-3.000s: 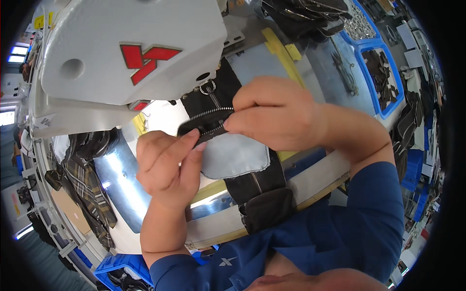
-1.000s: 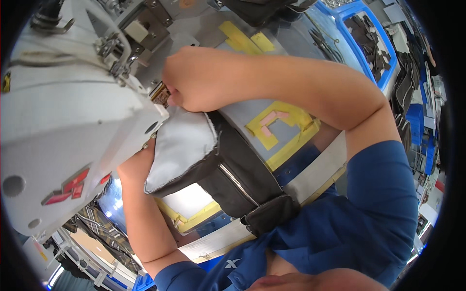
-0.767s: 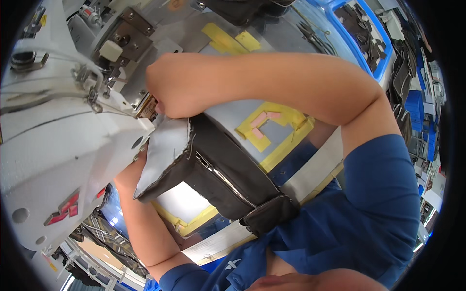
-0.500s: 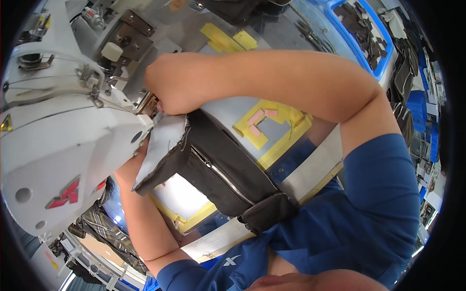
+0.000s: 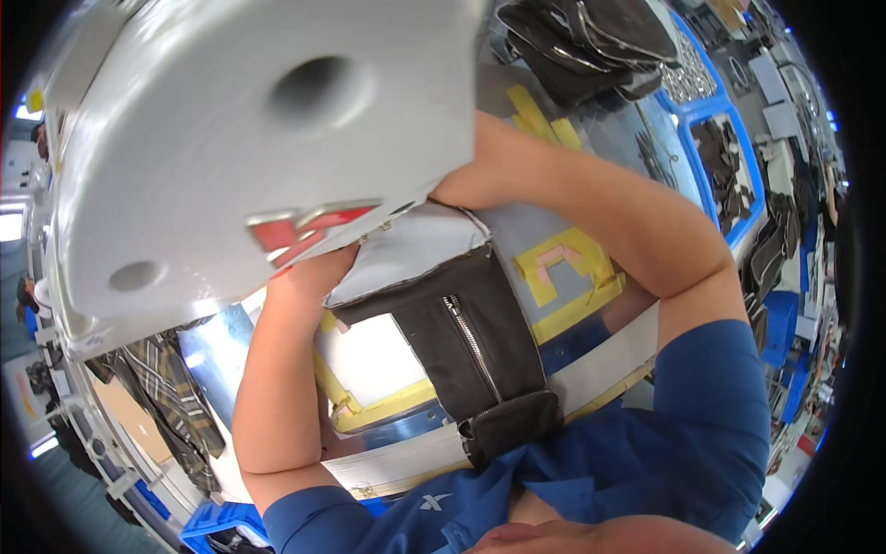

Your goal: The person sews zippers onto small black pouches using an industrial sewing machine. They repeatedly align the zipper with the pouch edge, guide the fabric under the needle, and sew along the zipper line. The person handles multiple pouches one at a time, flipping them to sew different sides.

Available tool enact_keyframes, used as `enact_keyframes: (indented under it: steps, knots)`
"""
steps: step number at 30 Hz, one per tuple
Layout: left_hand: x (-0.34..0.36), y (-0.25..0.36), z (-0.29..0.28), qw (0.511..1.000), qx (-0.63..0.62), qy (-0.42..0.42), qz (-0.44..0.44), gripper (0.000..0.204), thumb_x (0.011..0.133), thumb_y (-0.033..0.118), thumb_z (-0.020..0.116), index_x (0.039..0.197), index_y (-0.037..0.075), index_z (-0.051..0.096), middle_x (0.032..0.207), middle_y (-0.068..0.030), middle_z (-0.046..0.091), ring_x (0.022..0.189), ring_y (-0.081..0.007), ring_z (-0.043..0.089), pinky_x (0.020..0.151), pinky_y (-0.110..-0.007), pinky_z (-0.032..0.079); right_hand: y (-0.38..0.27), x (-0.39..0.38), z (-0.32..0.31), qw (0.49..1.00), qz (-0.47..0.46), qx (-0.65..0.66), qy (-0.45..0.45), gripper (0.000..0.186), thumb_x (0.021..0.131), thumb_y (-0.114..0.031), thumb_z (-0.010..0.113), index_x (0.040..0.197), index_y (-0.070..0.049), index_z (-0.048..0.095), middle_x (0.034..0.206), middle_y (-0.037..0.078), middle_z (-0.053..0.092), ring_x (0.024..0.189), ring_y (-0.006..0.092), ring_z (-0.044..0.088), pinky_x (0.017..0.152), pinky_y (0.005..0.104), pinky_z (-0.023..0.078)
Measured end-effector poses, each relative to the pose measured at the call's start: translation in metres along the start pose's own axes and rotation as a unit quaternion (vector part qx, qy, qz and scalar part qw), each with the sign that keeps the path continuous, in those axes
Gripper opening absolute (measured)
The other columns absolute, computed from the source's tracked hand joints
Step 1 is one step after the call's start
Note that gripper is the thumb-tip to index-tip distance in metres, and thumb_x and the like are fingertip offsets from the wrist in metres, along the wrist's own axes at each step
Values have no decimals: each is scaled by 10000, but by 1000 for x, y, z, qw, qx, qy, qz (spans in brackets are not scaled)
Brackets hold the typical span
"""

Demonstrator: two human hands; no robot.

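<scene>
A dark fabric piece (image 5: 512, 314) with a metal zipper (image 5: 472, 342) lies across the work surface, its near end resting against my shirt. Near that end is a small zipped pouch (image 5: 515, 420). At the far end its pale lining (image 5: 415, 242) faces up, with a frayed edge. The white sewing machine head (image 5: 212, 175) looms over this far end and hides the needle area. My left hand (image 5: 318, 277) is at the left edge of the lining, fingers hidden under the machine. My right hand (image 5: 466, 180) reaches behind the machine head at the far edge, fingers also hidden.
Yellow tape (image 5: 558, 319) with pink strips marks the surface right of the fabric. Dark zippered pieces (image 5: 586, 46) are piled at the back. Scissors (image 5: 653, 157) lie near a blue bin (image 5: 752, 175) of dark scraps. Plaid cloth (image 5: 171, 397) hangs at left.
The view has shifted, and the machine head now fills more of it and covers my right hand's fingers. The fabric and both my arms appear farther right, with the fabric lying straighter toward me.
</scene>
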State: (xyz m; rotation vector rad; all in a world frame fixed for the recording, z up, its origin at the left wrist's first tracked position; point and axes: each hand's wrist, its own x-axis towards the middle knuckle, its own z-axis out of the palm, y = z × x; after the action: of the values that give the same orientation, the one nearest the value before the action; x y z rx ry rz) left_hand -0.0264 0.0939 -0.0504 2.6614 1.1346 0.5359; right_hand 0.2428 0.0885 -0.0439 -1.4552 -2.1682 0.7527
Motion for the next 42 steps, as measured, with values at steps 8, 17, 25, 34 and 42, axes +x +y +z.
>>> enact_keyframes:
  steps: [8, 17, 25, 34, 42]
  knots:
    - [-4, 9, 3, 983, -78, -27, -165, 336, 852, 160, 869, 1157, 47, 784, 1072, -139, 796, 976, -318, 747, 861, -410, 583, 2, -2, -2, 1000, 17, 15, 1, 236, 892, -216, 767, 818, 9, 757, 814, 223, 741, 840, 423, 733, 780, 493, 569]
    - [-23, 5, -2, 942, -241, -61, -227, 303, 883, 109, 838, 1158, 3, 768, 1092, -168, 795, 976, -308, 741, 879, -393, 570, 1, -11, -11, 1000, -1, 0, 9, 256, 918, -234, 753, 859, 15, 765, 865, 238, 742, 910, 437, 731, 843, 505, 568]
    - [-44, -25, 16, 979, -154, -20, -129, 252, 886, 26, 810, 1134, -3, 779, 1077, -143, 798, 972, -257, 735, 878, -380, 573, -30, -11, -32, 993, 95, -5, -70, 245, 920, -222, 727, 895, 16, 777, 888, 232, 752, 940, 441, 736, 864, 517, 571]
    - [-40, -46, 20, 966, -218, -1, -140, 257, 903, 23, 796, 1153, -11, 750, 1092, -133, 775, 978, -251, 724, 878, -373, 578, -31, -16, -39, 995, 60, -20, -73, 232, 896, -194, 722, 899, 32, 772, 886, 248, 750, 934, 444, 744, 838, 523, 588]
    - [-28, -32, 12, 912, -365, 40, -181, 274, 924, 32, 783, 1185, -21, 717, 1108, -132, 751, 992, -253, 718, 880, -368, 584, -30, -19, -39, 996, 54, -8, -75, 242, 917, -180, 709, 865, 48, 768, 871, 252, 751, 889, 437, 751, 794, 511, 603]
